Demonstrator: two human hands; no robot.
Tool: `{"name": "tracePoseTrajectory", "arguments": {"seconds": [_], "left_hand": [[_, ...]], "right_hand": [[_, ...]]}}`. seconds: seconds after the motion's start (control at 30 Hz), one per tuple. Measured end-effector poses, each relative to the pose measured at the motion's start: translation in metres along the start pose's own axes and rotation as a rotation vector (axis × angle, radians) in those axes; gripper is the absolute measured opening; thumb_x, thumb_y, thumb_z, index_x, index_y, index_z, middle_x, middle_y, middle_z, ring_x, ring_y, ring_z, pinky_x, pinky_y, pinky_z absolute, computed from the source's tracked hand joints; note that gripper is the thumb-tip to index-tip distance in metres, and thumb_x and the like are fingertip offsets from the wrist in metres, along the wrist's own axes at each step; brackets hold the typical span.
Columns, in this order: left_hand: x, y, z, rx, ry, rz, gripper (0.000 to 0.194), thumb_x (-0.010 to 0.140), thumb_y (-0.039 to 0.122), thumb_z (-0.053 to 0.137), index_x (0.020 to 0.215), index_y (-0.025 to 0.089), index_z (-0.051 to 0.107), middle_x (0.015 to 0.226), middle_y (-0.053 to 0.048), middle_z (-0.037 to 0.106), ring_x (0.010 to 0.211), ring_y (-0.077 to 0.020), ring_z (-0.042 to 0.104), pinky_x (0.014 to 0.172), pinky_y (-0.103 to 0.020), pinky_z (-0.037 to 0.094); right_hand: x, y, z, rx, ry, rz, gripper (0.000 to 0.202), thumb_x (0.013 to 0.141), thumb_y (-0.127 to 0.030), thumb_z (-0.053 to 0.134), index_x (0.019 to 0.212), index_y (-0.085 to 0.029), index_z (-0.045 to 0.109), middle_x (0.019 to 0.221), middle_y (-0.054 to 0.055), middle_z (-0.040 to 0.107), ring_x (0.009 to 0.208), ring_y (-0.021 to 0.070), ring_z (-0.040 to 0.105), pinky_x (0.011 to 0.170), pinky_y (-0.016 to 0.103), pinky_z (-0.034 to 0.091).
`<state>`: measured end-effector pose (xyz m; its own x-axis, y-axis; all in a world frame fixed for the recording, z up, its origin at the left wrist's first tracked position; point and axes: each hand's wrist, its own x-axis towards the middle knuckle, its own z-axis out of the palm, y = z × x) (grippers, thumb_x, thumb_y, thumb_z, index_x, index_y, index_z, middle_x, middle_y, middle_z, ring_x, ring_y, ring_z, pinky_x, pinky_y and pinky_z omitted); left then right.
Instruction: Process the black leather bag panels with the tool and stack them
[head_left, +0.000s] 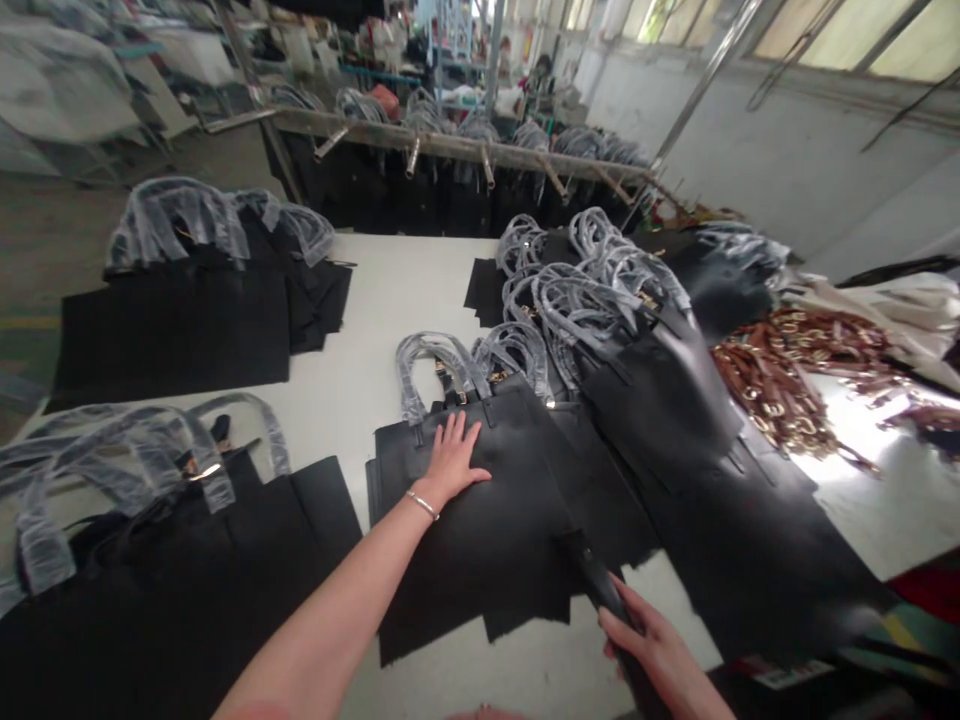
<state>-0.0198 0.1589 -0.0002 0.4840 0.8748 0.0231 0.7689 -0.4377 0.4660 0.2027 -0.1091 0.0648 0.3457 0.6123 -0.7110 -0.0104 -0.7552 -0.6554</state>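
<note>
My left hand (452,466) lies flat with fingers spread on the upper part of a black bag panel (480,540). Its handles (439,355), wrapped in clear plastic, stand up beyond my fingertips. More panels lie beneath this one, their edges uneven. At the lower right, my right hand (645,640) is closed around a black long-handled tool (604,590). The tool's wider head is over the panel's lower right part; whether it touches is unclear, and its exact kind cannot be made out.
Black panels with wrapped handles form piles at the left (172,340), the near left (262,540) and the right (667,400). Brown straps with gold buckles (780,380) lie heaped at the far right. Behind the white table (405,270), a metal rack (450,148) holds more bags.
</note>
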Motion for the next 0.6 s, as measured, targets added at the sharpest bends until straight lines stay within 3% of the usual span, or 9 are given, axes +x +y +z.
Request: {"name": "tracePoseTrajectory", "arguments": {"seconds": [0.07, 0.2, 0.4, 0.5, 0.6], "left_hand": [[0.007, -0.007, 0.004, 0.051, -0.104, 0.029, 0.096, 0.061, 0.044, 0.082, 0.141, 0.017, 0.035, 0.154, -0.021, 0.015, 0.143, -0.0372, 0.008, 0.113, -0.057, 0.014], [0.006, -0.011, 0.01, 0.108, -0.192, 0.114, 0.093, 0.068, 0.049, 0.076, 0.144, 0.024, 0.029, 0.157, -0.015, 0.007, 0.144, -0.0323, 0.003, 0.113, -0.055, 0.01], [0.007, -0.011, 0.006, 0.121, -0.195, 0.133, 0.095, 0.065, 0.051, 0.077, 0.143, 0.026, 0.03, 0.157, -0.015, 0.011, 0.144, -0.032, 0.009, 0.113, -0.055, 0.014], [0.015, -0.014, 0.0, 0.111, -0.157, 0.095, 0.091, 0.059, 0.054, 0.08, 0.136, 0.028, 0.04, 0.155, -0.015, 0.017, 0.142, -0.0348, 0.015, 0.109, -0.055, 0.023], [0.026, -0.016, -0.002, 0.089, -0.076, -0.053, 0.082, 0.059, 0.055, 0.08, 0.128, 0.026, 0.046, 0.154, -0.017, 0.016, 0.141, -0.0374, 0.016, 0.103, -0.055, 0.032]], "right_hand": [[0.004, -0.008, -0.001, 0.026, -0.031, 0.034, 0.089, 0.067, -0.057, 0.068, 0.139, -0.014, 0.041, 0.054, -0.005, 0.056, 0.048, 0.0137, 0.053, 0.046, 0.023, 0.04], [0.013, -0.026, 0.003, 0.073, -0.043, 0.075, 0.081, 0.068, -0.056, 0.066, 0.136, -0.016, 0.045, 0.051, -0.006, 0.055, 0.043, 0.0124, 0.05, 0.043, 0.022, 0.037], [0.021, -0.053, 0.0, 0.078, 0.14, -0.09, 0.083, 0.067, -0.054, 0.068, 0.137, -0.014, 0.045, 0.058, -0.004, 0.06, 0.051, 0.0143, 0.053, 0.045, 0.023, 0.038], [0.01, -0.046, -0.017, 0.003, 0.098, -0.082, 0.083, 0.067, -0.051, 0.07, 0.137, -0.015, 0.046, 0.056, -0.004, 0.059, 0.048, 0.0137, 0.051, 0.044, 0.023, 0.037], [-0.006, -0.025, -0.032, -0.069, 0.068, -0.042, 0.078, 0.064, -0.051, 0.072, 0.131, -0.017, 0.055, 0.055, -0.002, 0.061, 0.049, 0.0169, 0.055, 0.044, 0.025, 0.041]]}}
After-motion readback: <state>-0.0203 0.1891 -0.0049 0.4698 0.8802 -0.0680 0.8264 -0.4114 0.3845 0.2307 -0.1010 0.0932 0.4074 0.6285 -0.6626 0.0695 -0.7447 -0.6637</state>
